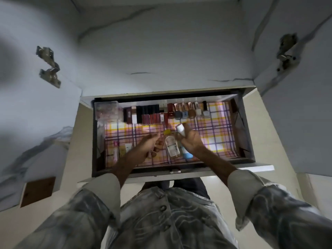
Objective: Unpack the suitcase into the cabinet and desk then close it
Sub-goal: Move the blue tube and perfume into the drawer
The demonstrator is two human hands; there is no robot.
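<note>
Plaid-lined drawer [221, 123], open beneath my fingers. Right hand [191, 141] grips clear bottle [172, 147] and blue-capped tube [185, 150]; left hand [146, 146] loosely curled alongside, grasp unclear. Set each upright beside nail polishes [188, 112] beyond.

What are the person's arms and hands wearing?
Both arms wear long sleeves of grey, washed-out denim-like cloth with pale wavy streaks. The left sleeve and right sleeve each end in a wide, plain light-coloured cuff folded back above the wrist. The left hand and right hand are bare: no gloves, and no rings or watch that I can make out.
</note>
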